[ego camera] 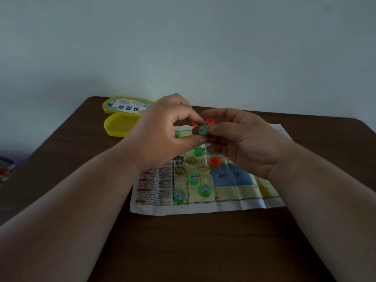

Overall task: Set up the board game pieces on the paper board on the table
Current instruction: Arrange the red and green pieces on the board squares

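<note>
Above the paper board on the bench, left hand and right hand (fingers curled) together pinch one green piece

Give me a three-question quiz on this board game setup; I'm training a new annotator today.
1. True or false: the yellow case lies open on the table.
2. What colour is the held piece? A red, B green, C yellow.
3. Which surface does the red piece rest on?

Key: 1 true. 2 B; the left hand and right hand both pinch it. 3 the paper board.
</note>
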The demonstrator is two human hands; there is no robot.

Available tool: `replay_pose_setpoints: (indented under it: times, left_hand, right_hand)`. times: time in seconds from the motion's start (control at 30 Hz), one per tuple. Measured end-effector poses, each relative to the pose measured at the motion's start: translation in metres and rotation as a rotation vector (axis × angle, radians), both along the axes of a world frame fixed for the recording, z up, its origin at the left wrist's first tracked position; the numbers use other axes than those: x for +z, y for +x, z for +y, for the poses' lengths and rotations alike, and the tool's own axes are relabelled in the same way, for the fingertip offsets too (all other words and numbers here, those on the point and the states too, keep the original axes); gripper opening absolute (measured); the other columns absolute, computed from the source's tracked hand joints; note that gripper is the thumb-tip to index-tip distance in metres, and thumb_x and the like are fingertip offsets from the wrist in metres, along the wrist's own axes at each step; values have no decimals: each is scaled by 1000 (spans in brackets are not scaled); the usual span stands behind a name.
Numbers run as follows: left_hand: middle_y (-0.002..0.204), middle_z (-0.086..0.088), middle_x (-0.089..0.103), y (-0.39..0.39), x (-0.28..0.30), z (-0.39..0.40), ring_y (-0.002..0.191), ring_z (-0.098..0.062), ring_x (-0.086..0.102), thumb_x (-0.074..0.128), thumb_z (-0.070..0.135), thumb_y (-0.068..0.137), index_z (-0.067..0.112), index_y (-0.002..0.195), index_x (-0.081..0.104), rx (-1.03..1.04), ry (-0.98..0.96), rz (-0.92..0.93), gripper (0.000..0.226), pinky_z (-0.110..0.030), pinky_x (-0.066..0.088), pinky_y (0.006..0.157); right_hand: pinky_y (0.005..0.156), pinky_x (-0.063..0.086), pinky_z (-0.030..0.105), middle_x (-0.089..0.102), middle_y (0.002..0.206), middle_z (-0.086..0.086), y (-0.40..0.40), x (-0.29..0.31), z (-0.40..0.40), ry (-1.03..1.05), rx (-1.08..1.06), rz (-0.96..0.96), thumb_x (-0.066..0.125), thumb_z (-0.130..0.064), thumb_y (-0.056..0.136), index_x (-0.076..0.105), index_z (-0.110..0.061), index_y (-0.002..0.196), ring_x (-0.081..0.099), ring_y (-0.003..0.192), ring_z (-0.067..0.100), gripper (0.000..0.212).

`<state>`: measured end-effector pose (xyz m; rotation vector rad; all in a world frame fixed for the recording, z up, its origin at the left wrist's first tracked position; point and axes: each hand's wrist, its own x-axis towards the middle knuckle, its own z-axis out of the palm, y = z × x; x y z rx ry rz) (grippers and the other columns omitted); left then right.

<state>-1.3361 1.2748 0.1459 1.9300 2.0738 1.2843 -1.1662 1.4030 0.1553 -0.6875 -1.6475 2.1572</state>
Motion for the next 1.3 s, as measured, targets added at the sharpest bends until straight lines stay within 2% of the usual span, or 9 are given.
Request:
replay_pose_setpoints:
  times: [0.07, 0.23, 0.33, 0.43, 0.57, 0.83, 0.93, 1.07, 1.3]
  left_hand:
    - [100, 11, 63, 0, -1, 0, 95, -7, 63, 91, 34, 78, 30, 101, 80, 0, 2, 0, 27, -12, 42, 79]
    - [100, 11, 63, -5, -1, -1, 96, -13, 63, 89, 42, 78, 33, 100, 77, 33, 13, -3, 27, -37, 53, 83]
    - [100, 12, 61, -9, 1, -2, 97, -11, 59, 89, 40, 79, 32, 102, 76, 59, 7, 43, 27, -33, 50, 82]
    - [101, 13, 60, -8, 2, -3, 98, -10, 57, 88, 41, 79, 31, 102, 76, 86, -1, 106, 28, -31, 47, 83]
    - [99, 13, 59, -7, 1, -2, 97, -11, 57, 86, 47, 78, 31, 99, 76, 109, -9, 142, 29, -36, 48, 84]
    - [97, 15, 59, -12, 1, 0, 98, -11, 54, 80, 57, 79, 35, 92, 72, 246, -68, 178, 26, -36, 44, 83]
    - [103, 12, 59, -17, -2, 0, 105, -14, 54, 80, 56, 81, 38, 95, 75, 336, -120, 174, 24, -42, 45, 90]
    - [116, 13, 54, -16, -6, 3, 120, -12, 43, 78, 61, 81, 43, 105, 76, 357, -244, 224, 29, -44, 32, 106]
    - [121, 12, 49, -14, -13, 8, 130, -16, 37, 73, 67, 80, 50, 118, 72, 302, -408, 240, 41, -48, 27, 115]
  right_hand:
    - [74, 59, 34, 79, 113, 23, 0, -1, 1, 1, -10, -2, 65, 3, 97, 68, -6, 121, 75, 84, 24, 26]
    - [74, 60, 34, 81, 105, 21, 4, 4, 15, 83, -187, -5, 68, -1, 98, 67, -4, 122, 74, 89, 26, 24]
    - [71, 61, 32, 80, 100, 18, 13, 10, 27, 123, -279, 13, 66, -3, 100, 67, -6, 121, 74, 88, 25, 21]
    - [76, 59, 36, 80, 100, 15, 25, 10, 37, 187, -304, 1, 66, -7, 101, 69, -8, 120, 75, 90, 25, 19]
    - [74, 57, 36, 81, 96, 13, 40, 6, 49, 293, -356, -40, 69, -9, 99, 71, -10, 117, 74, 88, 24, 18]
    - [71, 55, 36, 78, 91, 13, 52, -7, 63, 303, -383, -85, 67, -9, 101, 72, -9, 111, 71, 83, 25, 11]
    - [69, 55, 35, 77, 90, 12, 53, -12, 67, 303, -374, -99, 67, -10, 102, 73, -10, 108, 70, 81, 24, 9]
    - [66, 56, 33, 77, 88, 12, 54, -14, 70, 308, -391, -89, 67, -12, 102, 73, -10, 107, 70, 78, 22, 8]
    - [63, 55, 32, 76, 83, 9, 54, -16, 73, 306, -423, -71, 69, -13, 100, 74, -9, 104, 70, 73, 19, 7]
